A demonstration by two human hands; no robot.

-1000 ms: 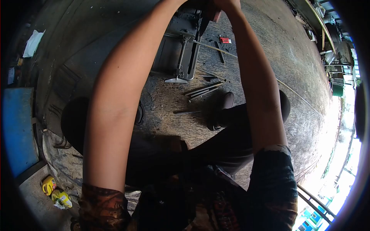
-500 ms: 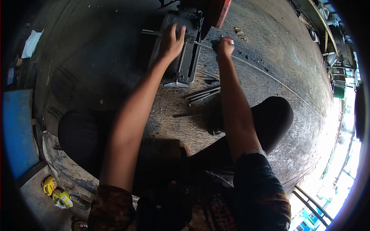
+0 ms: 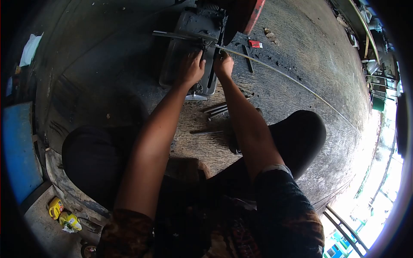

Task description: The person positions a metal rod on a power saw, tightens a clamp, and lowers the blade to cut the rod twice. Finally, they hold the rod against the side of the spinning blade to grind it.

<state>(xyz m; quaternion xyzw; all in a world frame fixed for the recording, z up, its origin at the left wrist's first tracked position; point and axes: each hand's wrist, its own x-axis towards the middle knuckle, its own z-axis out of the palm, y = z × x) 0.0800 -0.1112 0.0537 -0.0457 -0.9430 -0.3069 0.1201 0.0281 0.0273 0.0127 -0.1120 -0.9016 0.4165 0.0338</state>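
Note:
A cut-off saw stands on the floor ahead, its dark metal base (image 3: 170, 71) below a red housing (image 3: 254, 17). Across the base, at the saw's clamp (image 3: 207, 42), lies a long thin metal rod (image 3: 275, 69) that runs far to the right. My left hand (image 3: 192, 69) is over the clamp's screw, fingers curled around it near the rod; its outer fingers are hidden. Against the right edge of the base, just under the rod, my right hand (image 3: 223, 66) is closed; what its fingers grip is out of sight. The clamp's handle (image 3: 196, 97) shows below my left hand.
Several short metal pieces (image 3: 217, 109) lie nearer my legs. A red packet (image 3: 255, 44) and a dark flat bar (image 3: 248, 59) rest right of the saw among black debris. A wooden block (image 3: 183, 169) sits between my legs. Yellow containers (image 3: 56, 208) are at lower left.
My right hand has left the red packet and moved left to the saw base. My left hand has drawn back toward me, from above the rod to the clamp screw.

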